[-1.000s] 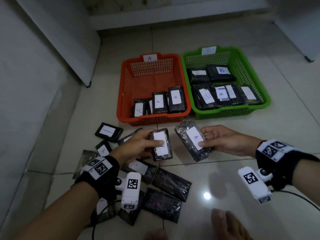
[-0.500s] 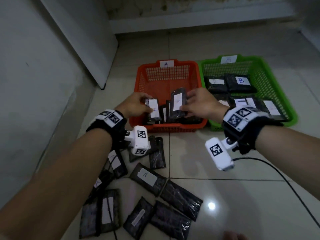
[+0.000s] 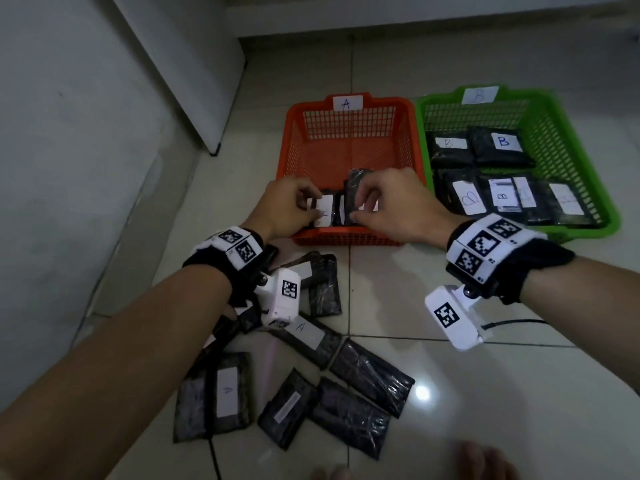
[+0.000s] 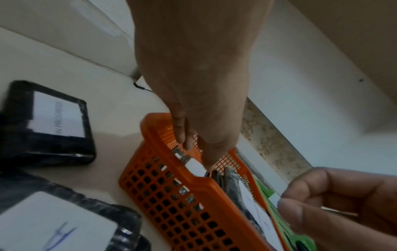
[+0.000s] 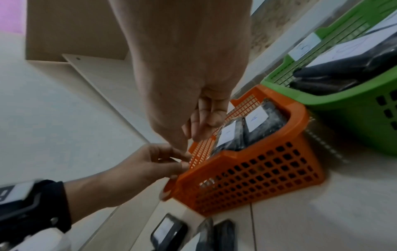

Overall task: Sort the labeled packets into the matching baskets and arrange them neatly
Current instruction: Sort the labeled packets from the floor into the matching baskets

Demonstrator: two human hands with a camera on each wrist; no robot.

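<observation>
From my feed: orange plastic mesh basket tagged A [image 3: 349, 140] sits beside the green plastic one tagged B [image 3: 561, 133]. Left hand [image 3: 287, 206] pinches a black white-labelled packet [image 3: 325, 211] at its near wall; right hand's [image 3: 391, 202] fingers curl, probably round another black packet [image 3: 355, 188].

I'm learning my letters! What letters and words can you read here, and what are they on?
"A": tag on the orange basket.
"B": faint tag on the green basket.
"B": black packet at the back of the green basket.
"B", sideways: packet in the front row.
"A": loose packet on the floor.
Printed line on a floor packet: too blurred to read.
Wrist bands: square code patterns, tiny marks unreadable.
</observation>
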